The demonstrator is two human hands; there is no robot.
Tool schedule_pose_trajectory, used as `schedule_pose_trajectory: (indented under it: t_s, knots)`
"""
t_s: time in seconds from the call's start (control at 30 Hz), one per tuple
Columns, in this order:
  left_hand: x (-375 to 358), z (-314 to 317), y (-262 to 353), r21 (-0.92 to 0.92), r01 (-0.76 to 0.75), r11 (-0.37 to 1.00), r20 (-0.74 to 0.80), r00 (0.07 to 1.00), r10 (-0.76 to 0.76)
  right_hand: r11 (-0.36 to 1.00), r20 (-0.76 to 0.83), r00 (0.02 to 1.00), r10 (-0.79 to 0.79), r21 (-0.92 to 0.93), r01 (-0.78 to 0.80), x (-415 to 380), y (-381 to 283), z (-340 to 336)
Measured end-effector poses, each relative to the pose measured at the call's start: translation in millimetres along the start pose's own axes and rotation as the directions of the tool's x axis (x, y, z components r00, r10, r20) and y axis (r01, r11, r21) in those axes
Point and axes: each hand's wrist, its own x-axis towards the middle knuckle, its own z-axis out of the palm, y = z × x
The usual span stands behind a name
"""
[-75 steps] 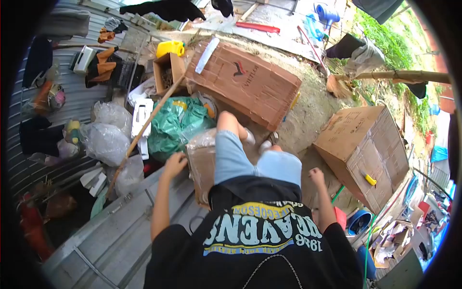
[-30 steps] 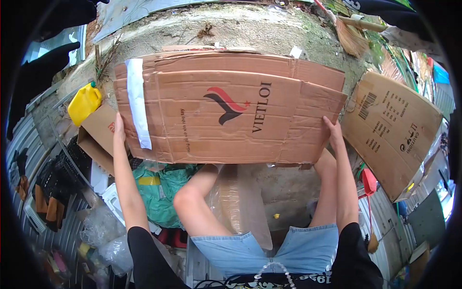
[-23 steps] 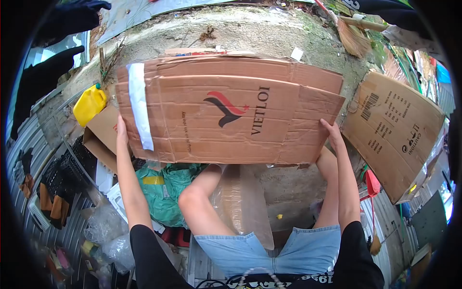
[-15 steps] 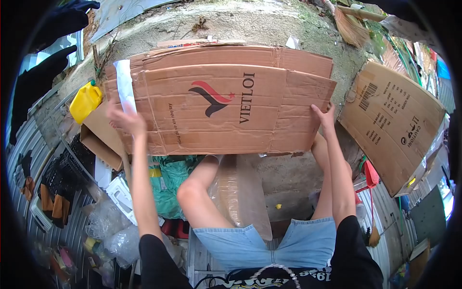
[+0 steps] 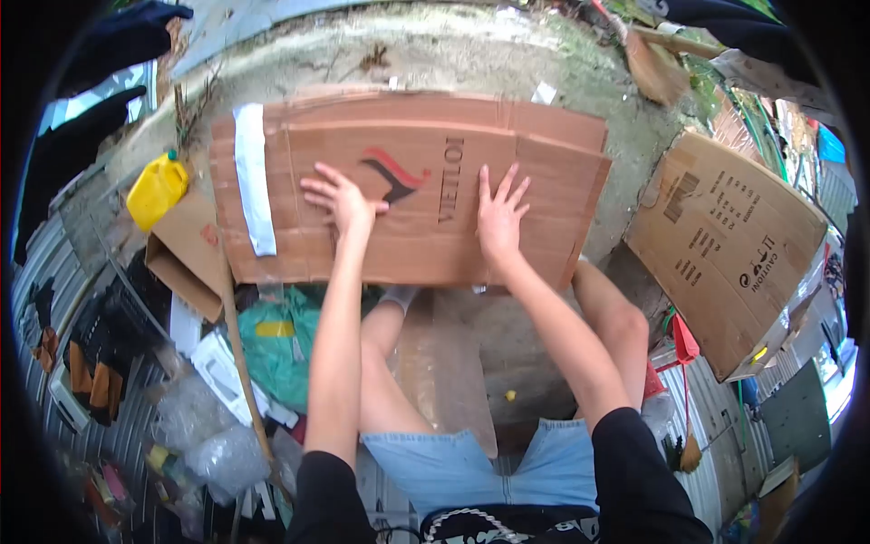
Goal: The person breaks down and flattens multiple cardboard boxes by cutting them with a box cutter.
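Note:
Flattened brown cardboard boxes (image 5: 435, 245) lie stacked before me, the top one printed VIETLOI with a red and black logo. My left hand (image 5: 343, 201) rests spread on the top sheet, just left of the logo. Flat on the same sheet, below and right of the lettering, is my right hand (image 5: 501, 216) with its fingers apart. A strip of white tape or paper (image 5: 255, 179) runs down the stack's left side. Neither hand grasps anything.
To the left are a yellow jug (image 5: 158, 192), an open carton (image 5: 186, 258), a green plastic bag (image 5: 281, 349) and a wooden stick (image 5: 243, 363). A large carton (image 5: 725, 245) leans at right. A broom head (image 5: 654, 68) lies at the upper right.
Both hands have moved inward from the stack's side edges onto its face. The white strip now shows uncovered and lies flatter. The cardboard has shifted slightly.

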Motion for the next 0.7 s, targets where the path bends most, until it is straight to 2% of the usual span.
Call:
schedule_pose_trajectory:
  t_s: [0.07, 0.13, 0.17, 0.2, 0.23, 0.27, 0.33, 0.37, 0.4, 0.43, 0.47, 0.53, 0.57, 0.6, 0.67, 0.7]
  knots:
    - [-4, -1, -6, 0.040, 0.067, 0.997, 0.045, 0.997, -0.069, 0.998, 0.085, 0.995, -0.044, 0.044, 0.041, -8, 3, -5]
    - [-8, -4, -20, 0.010, -0.051, 0.999, 0.004, 0.999, 0.051, 0.992, 0.131, 0.986, -0.105, 0.084, 0.094, -6, 11, -22]
    - [-17, -9, -39, 0.020, -0.021, 1.000, 0.011, 1.000, 0.021, 0.981, 0.151, 0.979, -0.138, 0.160, 0.113, -15, 16, -30]
    - [-12, -21, -52, -0.037, -0.177, 0.983, 0.085, 0.980, 0.180, 0.965, 0.131, 0.977, -0.171, 0.223, 0.139, -10, 26, -45]
    - [-11, -39, -64, -0.107, -0.331, 0.938, 0.141, 0.928, 0.344, 0.966, 0.166, 0.962, -0.217, 0.181, 0.186, -10, 37, -54]
    - [-15, -60, -82, -0.170, -0.371, 0.913, 0.071, 0.919, 0.387, 0.962, 0.138, 0.960, -0.245, 0.161, 0.222, -10, 52, -62]
    - [-57, -94, -120, -0.248, -0.376, 0.893, -0.135, 0.926, 0.353, 0.883, 0.129, 0.875, -0.467, 0.015, 0.469, -11, 92, -81]
    - [-92, -102, -136, -0.396, -0.377, 0.837, -0.166, 0.926, 0.339, 0.857, -0.042, 0.861, -0.507, -0.126, 0.499, -19, 114, -87]
    - [-134, -105, -151, -0.533, -0.380, 0.755, -0.209, 0.925, 0.318, 0.819, 0.030, 0.820, -0.572, -0.043, 0.573, -32, 139, -115]
    - [-178, -100, -166, -0.620, -0.205, 0.757, -0.109, 0.978, 0.176, 0.771, 0.097, 0.765, -0.636, 0.035, 0.636, -44, 166, -144]
    - [-226, -97, -176, -0.693, -0.031, 0.720, 0.005, 0.999, 0.048, 0.748, 0.091, 0.743, -0.664, 0.053, 0.662, -56, 191, -163]
    - [-333, -101, -173, -0.657, 0.180, 0.732, 0.043, 0.979, -0.201, 0.721, 0.112, 0.713, -0.692, 0.151, 0.676, -80, 236, -204]
    - [-376, -71, -179, -0.669, 0.178, 0.721, -0.026, 0.965, -0.262, 0.720, 0.162, 0.704, -0.692, 0.224, 0.656, -92, 264, -221]
    - [-415, -34, -189, -0.676, 0.179, 0.715, -0.094, 0.941, -0.325, 0.715, 0.150, 0.701, -0.697, 0.213, 0.666, -97, 289, -224]
    - [-508, 19, -167, -0.739, 0.209, 0.640, -0.052, 0.930, -0.364, 0.684, 0.182, 0.663, -0.727, 0.105, 0.722, -100, 354, -222]
    - [-543, 80, -167, -0.766, 0.267, 0.585, 0.058, 0.935, -0.350, 0.684, 0.264, 0.656, -0.707, 0.022, 0.729, -108, 377, -235]
